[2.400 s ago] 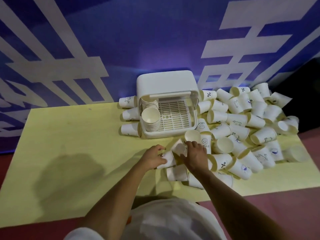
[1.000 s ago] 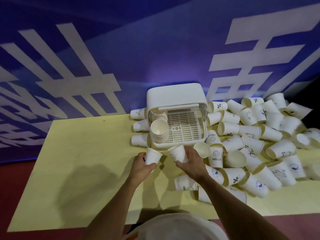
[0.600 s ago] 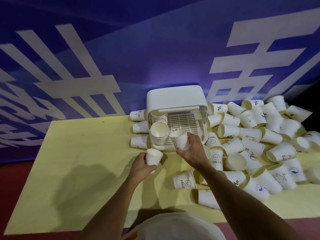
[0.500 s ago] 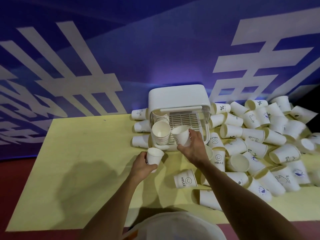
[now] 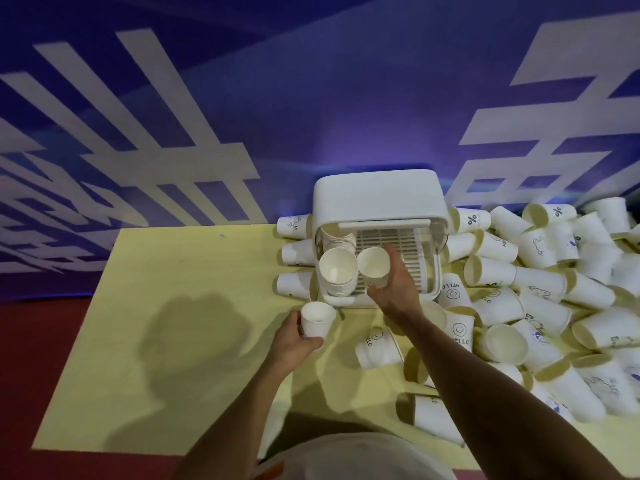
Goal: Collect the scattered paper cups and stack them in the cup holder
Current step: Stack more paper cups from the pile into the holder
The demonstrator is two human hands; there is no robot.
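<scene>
The right hand [image 5: 394,287] curls its fingers round a paper cup [image 5: 373,266], with the cup holder's [image 5: 377,195] nested stack [image 5: 337,271] just left of them. The left hand [image 5: 290,341] grips a second cup [image 5: 316,322]. The cups are probably light and crushable, so hold them gently around the wall.

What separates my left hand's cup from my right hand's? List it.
The left-hand cup is nearly upright; the right-hand cup is tipped, mouth toward the camera. The left-hand cup hangs over the yellow table, short of the cup holder; the right-hand cup is at its opening, beside the stack. Both are white paper cups.
</scene>
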